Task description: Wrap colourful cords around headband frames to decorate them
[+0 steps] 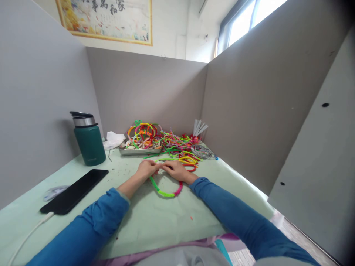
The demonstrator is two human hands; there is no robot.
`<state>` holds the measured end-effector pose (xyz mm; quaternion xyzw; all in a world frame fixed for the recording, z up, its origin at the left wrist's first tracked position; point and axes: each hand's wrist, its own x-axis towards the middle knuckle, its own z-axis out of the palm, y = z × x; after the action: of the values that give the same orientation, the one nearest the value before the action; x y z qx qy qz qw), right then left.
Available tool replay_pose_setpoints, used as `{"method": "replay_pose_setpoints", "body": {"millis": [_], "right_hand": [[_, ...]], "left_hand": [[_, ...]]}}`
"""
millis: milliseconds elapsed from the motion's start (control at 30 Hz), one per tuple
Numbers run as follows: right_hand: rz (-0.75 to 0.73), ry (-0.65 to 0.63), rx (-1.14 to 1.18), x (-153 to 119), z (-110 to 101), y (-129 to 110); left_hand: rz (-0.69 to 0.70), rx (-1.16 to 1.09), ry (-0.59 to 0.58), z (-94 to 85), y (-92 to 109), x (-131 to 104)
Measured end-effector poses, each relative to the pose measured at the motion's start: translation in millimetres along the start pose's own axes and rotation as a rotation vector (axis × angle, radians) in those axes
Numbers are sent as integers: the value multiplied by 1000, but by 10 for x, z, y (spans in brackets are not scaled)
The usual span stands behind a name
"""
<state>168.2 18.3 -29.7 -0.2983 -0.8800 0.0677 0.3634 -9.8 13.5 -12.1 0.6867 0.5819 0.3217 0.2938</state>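
A fuzzy pipe-cleaner hoop, green on its left side and magenta on its right, curves toward me just above or on the tabletop. My left hand pinches the far side of it, fingers closed. Close beside it, my right hand is also closed on the hoop, and the fingertips of both hands nearly meet. The part between the fingers is hidden. Right behind my hands lie loose yellow and red pipe-cleaner loops.
A metal tray holds colourful finished hoops and small pieces. Right of it spreads a pile of pipe cleaners, with a grey wire coil. At left are a green bottle and a cabled phone. Grey partitions enclose the table.
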Motion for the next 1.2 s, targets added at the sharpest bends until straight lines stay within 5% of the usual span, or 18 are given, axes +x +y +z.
{"method": "replay_pose_setpoints", "body": {"millis": [133,400,633,767,900,1200], "right_hand": [[19,-5,-1,-2,-7,-15],[30,-3,0,-1,-21,-57],[58,19,-11,-1,-7,-36],[71,22,-9,-4,-3,-15],[95,34,-14,-2,9,14],[112,36,-12,-10,22,40]], "left_hand": [[-18,-30,7,-35,32,-23],[-200,-516,-136,-36,180,-129],[-60,-57,86,-72,118,-81],[26,8,201,-82,83,-40],[106,-58,151,-57,64,-23],[266,216,139,-40,91,-48]]}}
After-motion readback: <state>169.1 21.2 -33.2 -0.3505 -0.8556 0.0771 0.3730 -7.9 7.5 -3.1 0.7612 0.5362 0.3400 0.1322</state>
